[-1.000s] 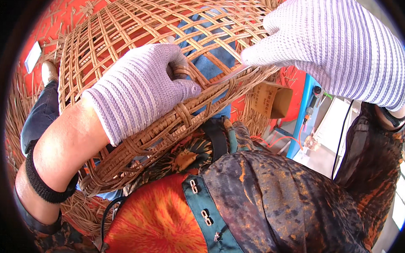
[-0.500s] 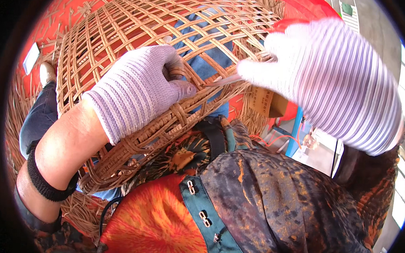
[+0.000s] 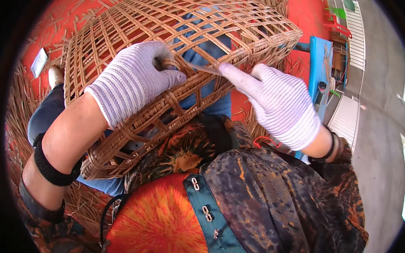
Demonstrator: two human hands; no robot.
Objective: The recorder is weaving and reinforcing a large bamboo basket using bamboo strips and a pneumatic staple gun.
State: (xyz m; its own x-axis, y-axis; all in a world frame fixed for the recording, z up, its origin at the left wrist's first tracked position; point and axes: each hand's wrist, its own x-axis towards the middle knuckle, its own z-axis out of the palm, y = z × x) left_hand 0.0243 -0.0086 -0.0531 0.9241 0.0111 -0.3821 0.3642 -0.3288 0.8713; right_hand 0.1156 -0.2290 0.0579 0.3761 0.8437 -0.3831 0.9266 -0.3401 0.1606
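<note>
A brown openwork wicker basket [image 3: 205,35] lies across my lap, its thick woven rim [image 3: 142,117] running slantwise toward me. My left hand [image 3: 135,79], in a white and lilac striped knit glove, is closed on the rim, thumb on the near side. My right hand [image 3: 279,98], in a matching glove, is closed at the far end of a thin, slightly blurred wicker strip [image 3: 198,67]. That strip runs from beside my left fingers to the right fingertips, over the open lattice. How the strip joins the weave is hidden by my left hand.
Loose wicker strands [image 3: 22,102] are heaped on the red floor [image 3: 59,21] at the left, with cut bits scattered farther off. A blue stand [image 3: 319,63] is at the right. A small white card-like object [image 3: 39,63] lies at the far left.
My right hand has come down and nearer to me, its back turned differently, with the strip still stretched toward the rim. My left hand keeps its grip. The basket's right end now shows.
</note>
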